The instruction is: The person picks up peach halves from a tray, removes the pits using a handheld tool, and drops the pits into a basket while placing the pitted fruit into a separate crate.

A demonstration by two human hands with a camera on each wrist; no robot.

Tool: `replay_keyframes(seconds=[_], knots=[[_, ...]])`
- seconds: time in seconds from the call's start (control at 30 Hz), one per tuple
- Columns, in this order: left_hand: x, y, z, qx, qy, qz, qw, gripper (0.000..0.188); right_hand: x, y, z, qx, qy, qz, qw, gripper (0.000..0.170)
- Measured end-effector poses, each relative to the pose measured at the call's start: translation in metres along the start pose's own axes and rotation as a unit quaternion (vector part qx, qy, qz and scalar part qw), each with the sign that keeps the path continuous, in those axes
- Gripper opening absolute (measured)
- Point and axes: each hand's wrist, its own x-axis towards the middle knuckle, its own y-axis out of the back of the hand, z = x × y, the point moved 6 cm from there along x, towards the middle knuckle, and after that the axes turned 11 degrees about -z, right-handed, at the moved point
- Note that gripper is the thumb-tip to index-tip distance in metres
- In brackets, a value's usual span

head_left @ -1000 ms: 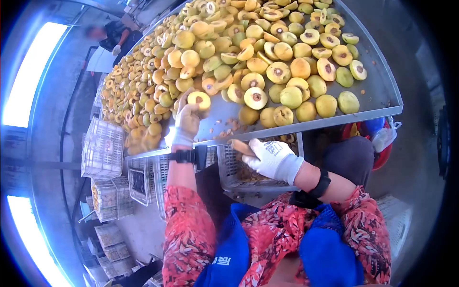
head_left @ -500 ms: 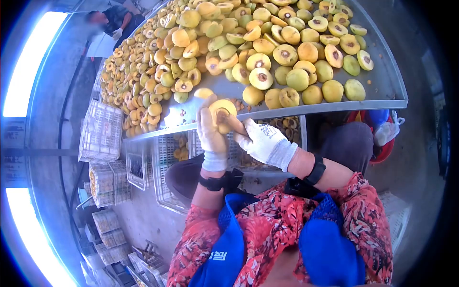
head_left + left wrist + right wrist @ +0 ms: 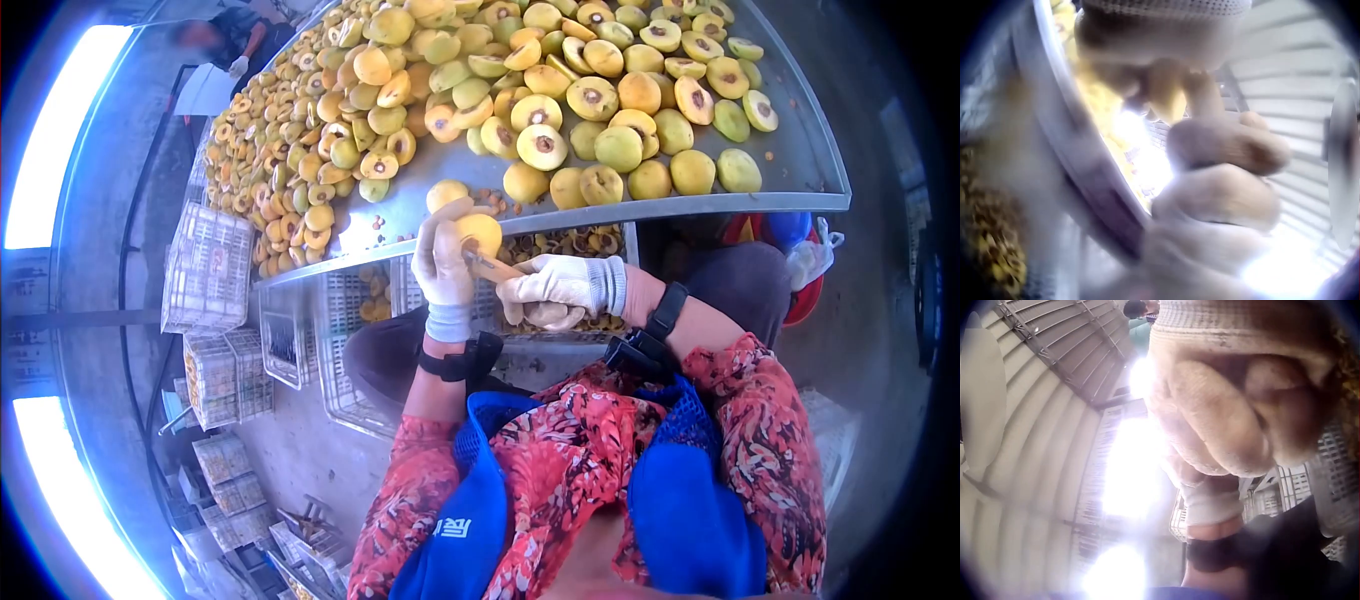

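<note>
In the head view, my gloved left hand (image 3: 440, 268) holds a yellow peach half (image 3: 483, 232) just over the near edge of the metal tray (image 3: 400, 212). Another yellow peach piece (image 3: 446, 193) shows right above the left fingertips. My gloved right hand (image 3: 557, 284) grips the wooden handle of a pitting tool (image 3: 498, 270), its thin metal end at the underside of the peach half. Curled left fingers (image 3: 1216, 194) fill the blurred left wrist view. Folded right fingers (image 3: 1222, 419) hide the tool in the right wrist view.
Many halved peaches (image 3: 590, 98) lie heaped across the tray. Below its edge stands a crate holding dark pits and scraps (image 3: 608, 240). White plastic crates (image 3: 208, 268) are stacked at left, a red basin (image 3: 806, 302) at right. Another person (image 3: 228, 38) is at the far left.
From the tray's edge, my left hand came back toward my right hand with peach pieces. The tool went to the peach half, and my right hand has since turned over around its handle.
</note>
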Motion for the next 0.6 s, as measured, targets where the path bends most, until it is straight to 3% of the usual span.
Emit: replay_keyframes(seconds=[0.07,0.13,0.2,0.23,0.27,0.33,0.37,0.4,0.43,0.47,0.5,0.53,0.6], knots=[[-0.001,-0.005,-0.005,-0.187,0.043,-0.022,0.981,0.051,0.007,-0.003,0.005,-0.021,0.036,0.002,0.999,0.027],[-0.007,0.0,-0.014,-0.184,0.053,-0.002,0.982,0.053,0.009,-0.013,0.005,-0.058,0.036,0.002,0.998,0.026],[-0.012,-0.003,-0.017,-0.394,0.069,-0.03,0.916,0.05,0.011,-0.021,-0.008,-0.244,0.138,0.077,0.957,0.03],[-0.013,-0.003,-0.018,-0.508,0.188,0.128,0.831,0.049,0.014,-0.019,-0.001,-0.315,0.089,0.074,0.942,0.036],[-0.013,0.014,-0.03,-0.469,0.173,0.127,0.857,0.049,0.015,-0.016,0.007,-0.383,0.04,0.071,0.92,0.042],[-0.016,0.057,-0.03,-0.424,0.144,0.187,0.874,0.046,0.002,-0.015,0.003,-0.536,-0.025,0.113,0.836,0.045],[-0.02,0.096,-0.042,-0.308,0.168,0.186,0.918,0.047,0.002,-0.006,0.009,-0.606,-0.095,0.138,0.778,0.042],[-0.023,0.135,-0.055,-0.187,0.19,0.181,0.947,0.048,-0.002,-0.002,0.012,-0.606,-0.094,0.139,0.778,0.042],[-0.023,0.163,-0.05,0.001,0.184,0.168,0.968,0.049,-0.013,0.009,0.013,-0.654,-0.145,0.214,0.711,0.042],[-0.021,0.177,-0.041,0.19,0.171,0.149,0.955,0.051,-0.022,0.017,0.011,-0.691,-0.194,0.287,0.635,0.042],[-0.019,0.167,-0.007,0.442,0.201,0.162,0.859,0.061,-0.022,0.014,0.008,-0.69,-0.191,0.288,0.637,0.042],[-0.011,0.163,0.004,0.548,0.195,0.127,0.803,0.069,-0.026,0.006,-0.001,-0.692,-0.163,0.31,0.631,0.04],[0.01,0.145,-0.007,0.511,0.197,0.029,0.836,0.072,-0.028,0.002,-0.011,-0.695,-0.135,0.333,0.623,0.037]])
